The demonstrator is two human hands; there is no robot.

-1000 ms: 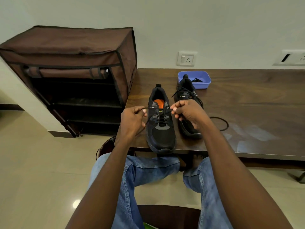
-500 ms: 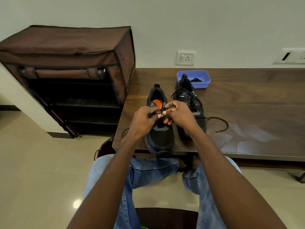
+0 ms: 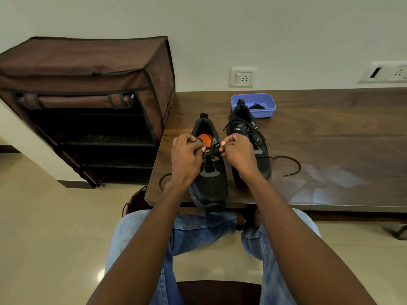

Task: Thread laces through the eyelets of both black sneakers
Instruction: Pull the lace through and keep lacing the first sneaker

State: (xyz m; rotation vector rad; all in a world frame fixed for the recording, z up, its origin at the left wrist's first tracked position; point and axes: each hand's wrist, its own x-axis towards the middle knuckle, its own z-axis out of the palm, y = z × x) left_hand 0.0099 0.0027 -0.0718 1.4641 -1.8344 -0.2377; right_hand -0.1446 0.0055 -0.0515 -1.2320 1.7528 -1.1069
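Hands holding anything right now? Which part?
Both hands pinch the lace of the near sneaker at its upper eyelets: left hand on the left side, right hand on the right. Exact grip points are hidden by fingers.

The left hand (image 3: 187, 157) and right hand (image 3: 239, 154) cover the upper eyelets of the nearer black mesh sneaker (image 3: 209, 172), so each grip on the thin black lace (image 3: 290, 166) is unclear. The dark brown wooden desk (image 3: 330, 139) runs off the right edge. The small dark item in the shallow blue plastic tray (image 3: 267, 112) cannot be identified.
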